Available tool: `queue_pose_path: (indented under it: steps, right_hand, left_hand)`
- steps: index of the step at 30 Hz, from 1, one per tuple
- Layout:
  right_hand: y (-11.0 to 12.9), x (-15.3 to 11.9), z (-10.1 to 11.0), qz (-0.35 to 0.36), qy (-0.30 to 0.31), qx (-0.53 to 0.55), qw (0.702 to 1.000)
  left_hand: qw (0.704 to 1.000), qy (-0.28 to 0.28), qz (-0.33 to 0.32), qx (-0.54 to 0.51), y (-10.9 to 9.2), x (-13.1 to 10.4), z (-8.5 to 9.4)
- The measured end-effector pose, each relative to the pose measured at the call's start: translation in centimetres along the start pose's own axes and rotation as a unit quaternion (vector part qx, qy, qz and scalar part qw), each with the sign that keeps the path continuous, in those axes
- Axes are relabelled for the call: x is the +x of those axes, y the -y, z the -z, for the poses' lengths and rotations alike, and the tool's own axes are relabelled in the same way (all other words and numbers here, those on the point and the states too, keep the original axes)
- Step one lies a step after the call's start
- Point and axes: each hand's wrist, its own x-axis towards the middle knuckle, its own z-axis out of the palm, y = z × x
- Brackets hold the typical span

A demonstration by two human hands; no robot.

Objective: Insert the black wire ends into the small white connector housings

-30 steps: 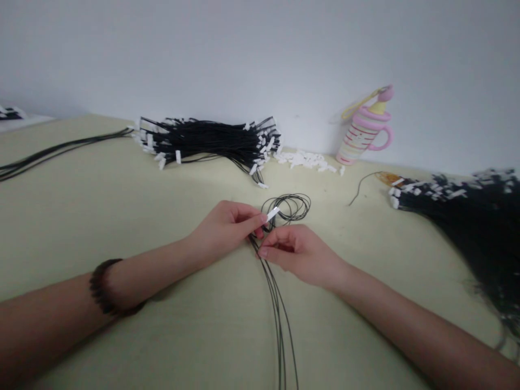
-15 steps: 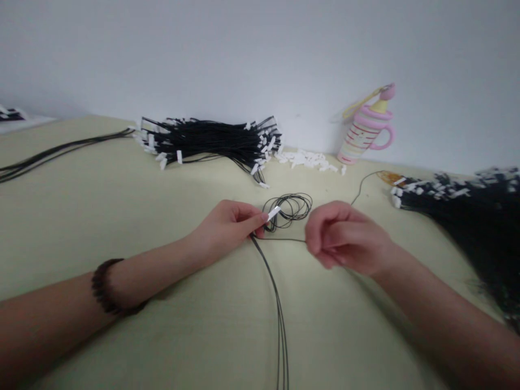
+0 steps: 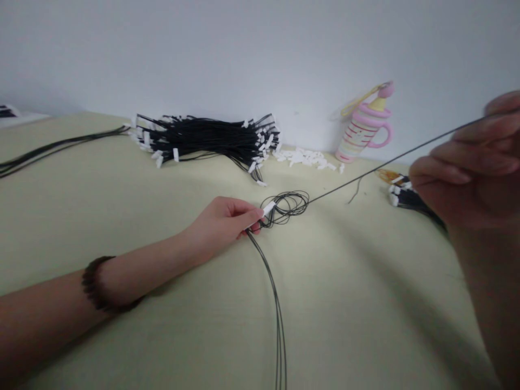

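Between thumb and fingers, my left hand (image 3: 227, 225) pinches a white connector (image 3: 268, 208) with black wires. Several of these wires (image 3: 274, 292) run down toward the front of the table. A loose coil of thin black wire (image 3: 298, 203) lies just beyond my left fingertips. My right hand (image 3: 473, 162), raised at the right edge and partly cut off, is closed on a single black wire (image 3: 365, 174). That wire stretches taut and slanting from the coil area up to my right fingers.
Bundled black wires with white ends (image 3: 207, 138) lie along the wall. Beside them are loose white connectors (image 3: 304, 158) and a pink-and-white striped cup (image 3: 361, 130). More wires (image 3: 65, 143) extend left. Another wire bundle (image 3: 414, 200) sits partly behind my right arm.
My right hand has moved up and to the right, drawing the black wire out into a long straight line. My left hand keeps its pinch, almost in place.
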Motion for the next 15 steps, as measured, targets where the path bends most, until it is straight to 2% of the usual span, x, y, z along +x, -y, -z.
queue_pose_path:
  steps: [2, 5, 8, 11, 15]
  right_hand:
    - [-0.1, 0.3, -0.7, -0.018, -0.027, 0.052, 0.998]
    - [-1.6, 0.7, -1.0, -0.008, -0.003, 0.059, 0.998]
    - [-4.3, 0.3, -1.3, 0.049, 0.078, -0.094, 0.991]
    - [-6.8, -1.2, -2.7, 0.041, 0.168, -0.266, 0.948]
    - [-9.1, -4.0, -5.0, 0.045, 0.259, -0.354, 0.898]
  left_hand:
    - [1.000, 0.001, 0.004, 0.001, 0.2, 0.1, 0.0]
    - [1.000, 0.006, 0.008, 0.013, 0.5, 0.2, 0.1]
    - [1.000, 0.004, 0.014, 0.002, 0.5, 0.1, 0.1]
    - [0.999, -0.002, 0.024, -0.034, 0.2, 0.1, 0.1]
    - [0.996, -0.007, 0.032, -0.087, -0.1, 0.3, 0.4]
